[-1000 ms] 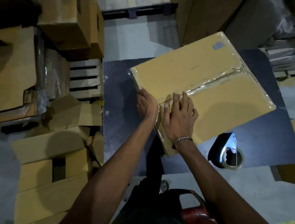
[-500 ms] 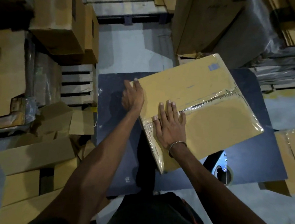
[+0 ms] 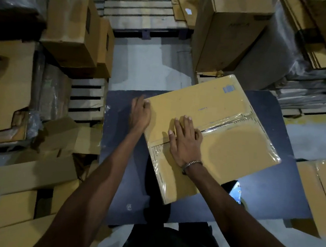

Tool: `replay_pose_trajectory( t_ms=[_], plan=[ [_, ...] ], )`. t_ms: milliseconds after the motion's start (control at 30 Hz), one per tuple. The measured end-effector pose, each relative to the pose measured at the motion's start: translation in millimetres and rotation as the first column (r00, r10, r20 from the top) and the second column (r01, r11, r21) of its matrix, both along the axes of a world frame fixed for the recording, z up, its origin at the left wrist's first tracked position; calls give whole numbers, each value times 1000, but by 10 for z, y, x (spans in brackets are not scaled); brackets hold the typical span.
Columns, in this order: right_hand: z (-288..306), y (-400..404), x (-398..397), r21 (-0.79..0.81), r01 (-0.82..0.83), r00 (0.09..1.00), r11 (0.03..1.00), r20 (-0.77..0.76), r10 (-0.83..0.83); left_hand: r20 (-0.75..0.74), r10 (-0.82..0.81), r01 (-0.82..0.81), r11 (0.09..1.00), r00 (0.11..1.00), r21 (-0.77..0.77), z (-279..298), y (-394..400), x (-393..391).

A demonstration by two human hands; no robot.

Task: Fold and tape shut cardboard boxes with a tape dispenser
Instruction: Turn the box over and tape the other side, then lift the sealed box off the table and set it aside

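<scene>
**Pressing down the taped seam**

Lying flat on the dark tabletop (image 3: 269, 200), the tan cardboard box (image 3: 208, 107) is running its clear-taped seam (image 3: 236, 122) away to the right; the right hand (image 3: 184, 140) is pressing it with straight, spread fingers; the left hand (image 3: 140, 114) is cupping the near-left corner, gripping nothing; the blue tape dispenser (image 3: 236, 190) is sitting nearer the right arm.

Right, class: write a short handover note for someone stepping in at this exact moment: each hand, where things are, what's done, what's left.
Left hand: at the box's near left edge, fingers loosely curled, no clear grip.
Right hand: flat, pressing the taped centre seam.
Cardboard box: on the dark table, flaps closed, clear tape along the seam.
Tape dispenser: on the table by the right forearm, mostly hidden.
Done: the top seam is taped.
Left: check the tape ends, then start the next box.
</scene>
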State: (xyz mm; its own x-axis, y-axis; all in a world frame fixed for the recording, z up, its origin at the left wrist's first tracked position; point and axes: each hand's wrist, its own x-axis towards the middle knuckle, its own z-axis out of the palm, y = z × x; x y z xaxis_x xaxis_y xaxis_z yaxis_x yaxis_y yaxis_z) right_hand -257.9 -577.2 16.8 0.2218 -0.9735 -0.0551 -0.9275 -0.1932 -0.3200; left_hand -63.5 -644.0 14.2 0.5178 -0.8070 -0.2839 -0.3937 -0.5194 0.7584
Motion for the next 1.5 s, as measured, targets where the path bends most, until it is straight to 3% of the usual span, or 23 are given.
replay_pose_trajectory(
  t_ms=[67,167,267,400,533,633,833,967,1100,1267,1500],
  plan=[
    [-51,-100,-133,15,-58,997,998,-58,58,134,-64,51,994,989,95,-22,27,-85],
    [-80,-240,-356,37,-116,985,993,-124,120,194,11,-46,983,981,177,70,38,-147],
    [-34,-428,-716,1,-18,995,1000,-98,18,218,102,-150,965,971,215,236,239,-358],
    [22,-781,-1533,-68,174,978,982,-105,-180,375,50,-110,984,926,140,172,861,-876],
    [4,-962,-2039,16,375,923,927,-94,-372,337,123,-199,960,933,199,131,1274,-1255],
    [26,-1021,-2130,37,363,931,931,-49,-362,297,166,-242,941,940,237,164,1286,-1278],
    [79,-1210,-2384,284,339,917,897,112,-383,183,227,-262,944,957,202,228,1274,-1187],
    [173,-1239,-2341,277,362,901,890,140,-410,150,251,-278,941,956,195,251,1273,-1201],
    [452,-1148,-2347,183,435,873,882,155,-463,113,186,-208,953,976,222,335,1209,-1155],
    [1000,-1020,-2653,27,567,805,823,194,-561,-13,92,-89,987,996,131,675,814,-1312],
    [1493,-289,-3786,-31,840,530,541,255,-809,-74,-244,243,970,967,-22,1147,216,-2280]
  ],
)
